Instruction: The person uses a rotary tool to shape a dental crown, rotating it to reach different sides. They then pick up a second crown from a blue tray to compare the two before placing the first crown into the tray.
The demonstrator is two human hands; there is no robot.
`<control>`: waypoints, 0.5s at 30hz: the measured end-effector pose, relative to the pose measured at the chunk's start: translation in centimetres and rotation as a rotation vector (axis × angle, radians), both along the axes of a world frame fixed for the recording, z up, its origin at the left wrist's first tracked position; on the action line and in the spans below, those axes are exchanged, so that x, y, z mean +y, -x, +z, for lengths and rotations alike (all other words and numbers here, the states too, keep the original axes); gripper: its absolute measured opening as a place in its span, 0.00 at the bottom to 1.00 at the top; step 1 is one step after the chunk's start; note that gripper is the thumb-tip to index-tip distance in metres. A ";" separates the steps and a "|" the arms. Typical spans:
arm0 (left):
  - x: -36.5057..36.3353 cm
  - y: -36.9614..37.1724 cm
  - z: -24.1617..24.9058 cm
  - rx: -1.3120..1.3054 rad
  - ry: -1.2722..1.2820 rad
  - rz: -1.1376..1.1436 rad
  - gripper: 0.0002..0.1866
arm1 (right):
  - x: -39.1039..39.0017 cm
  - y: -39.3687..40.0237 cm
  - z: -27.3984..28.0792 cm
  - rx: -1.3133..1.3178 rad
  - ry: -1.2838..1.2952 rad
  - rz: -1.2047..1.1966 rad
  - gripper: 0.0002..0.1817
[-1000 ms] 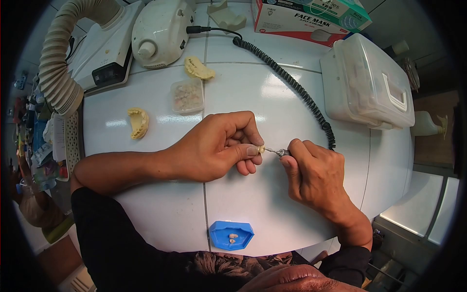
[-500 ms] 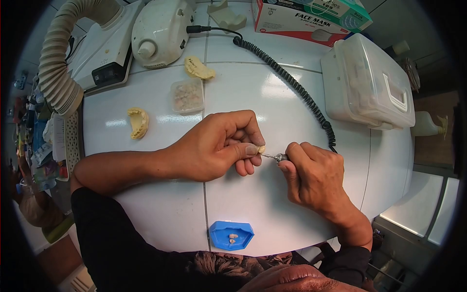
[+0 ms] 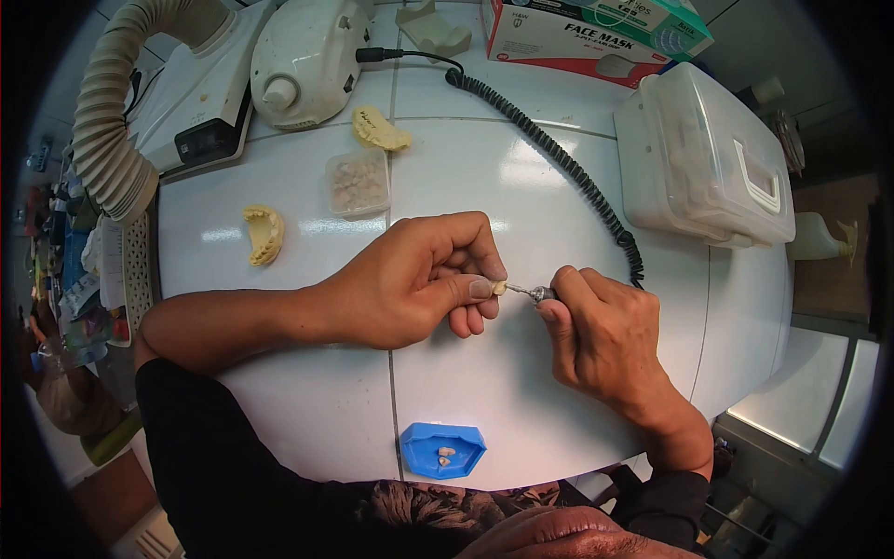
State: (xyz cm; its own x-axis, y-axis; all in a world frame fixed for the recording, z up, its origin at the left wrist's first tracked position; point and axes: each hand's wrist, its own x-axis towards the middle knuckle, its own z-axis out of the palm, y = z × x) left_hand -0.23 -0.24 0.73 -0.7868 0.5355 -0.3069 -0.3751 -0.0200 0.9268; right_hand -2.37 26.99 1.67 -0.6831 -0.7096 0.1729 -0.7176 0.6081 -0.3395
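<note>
My left hand (image 3: 428, 279) pinches a small cream tooth-shaped piece (image 3: 499, 288) between thumb and fingers, near the middle of the white tiled table (image 3: 307, 391). To its right, my right hand (image 3: 605, 335) is wrapped round a rotary handpiece (image 3: 543, 295), whose thin metal bit points left and reaches the piece; whether they touch is too small to tell. Most of the handpiece's body is hidden by my fingers. Below my hands, a blue tray (image 3: 418, 451) holds a few small pinkish pieces (image 3: 446, 452).
Left of my hands lies a yellowish dental cast (image 3: 264, 235); another cast (image 3: 380, 129) lies behind a clear box of small pieces (image 3: 358, 184). A white control unit (image 3: 303, 65), coiled black cord (image 3: 549, 149), ribbed hose (image 3: 107, 112), mask box (image 3: 577, 47) and white case (image 3: 703, 158) surround the work area.
The handpiece bit has tilted, its right end slightly lower, and my right hand has shifted very slightly right. The small piece has turned a little in my left fingers.
</note>
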 end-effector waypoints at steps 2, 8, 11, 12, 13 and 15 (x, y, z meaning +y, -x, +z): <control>0.0 0.0 0.1 -0.006 0.007 0.005 0.02 | 0.0 0.0 0.1 -0.002 -0.004 -0.002 0.17; 0.0 0.0 0.1 0.001 0.004 0.001 0.02 | 0.0 0.0 0.1 -0.007 -0.008 0.001 0.17; 0.0 0.0 0.0 0.009 0.003 -0.004 0.02 | 0.0 0.0 0.2 -0.004 -0.019 -0.007 0.17; 0.0 0.0 0.0 0.003 0.001 -0.001 0.02 | 0.0 0.0 0.1 0.004 -0.009 0.004 0.17; 0.0 0.0 0.1 -0.003 0.000 0.002 0.02 | 0.0 0.0 0.0 0.012 0.001 0.017 0.17; 0.0 0.0 0.2 -0.005 0.000 0.003 0.02 | 0.0 0.1 0.1 -0.006 -0.017 -0.013 0.17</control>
